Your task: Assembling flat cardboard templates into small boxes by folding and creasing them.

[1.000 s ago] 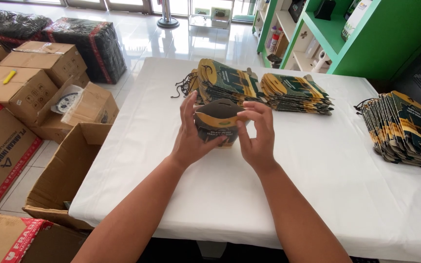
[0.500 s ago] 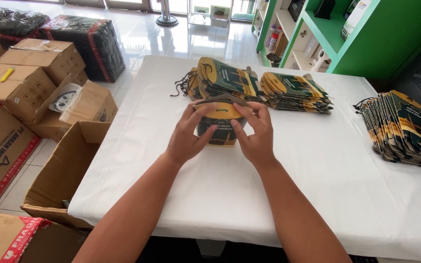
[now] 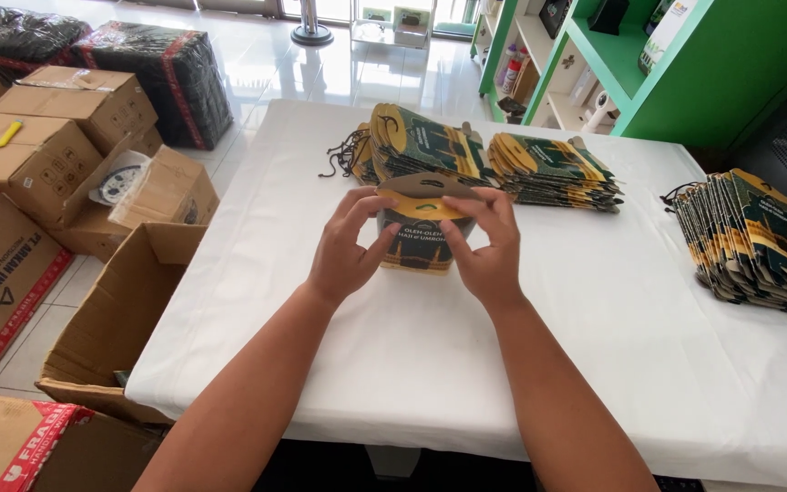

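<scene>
Left hand (image 3: 343, 251) and right hand (image 3: 485, 251) both grasping one small green-and-yellow paper bag (image 3: 419, 239) by its sides, fingertips on the brown folded top flap, low over the white table (image 3: 594, 346). Just behind, two stacks of flat bags (image 3: 485, 155). Well apart to the right, a third stack (image 3: 758, 241). Left, on the floor, cardboard boxes (image 3: 56, 155).

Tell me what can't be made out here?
Head view only:
- Lower part of the printed carton: covered by left hand and right hand.
- Right stack: cut off by the frame edge.
- Open cardboard box: its inside is hidden by the tablecloth.
</scene>
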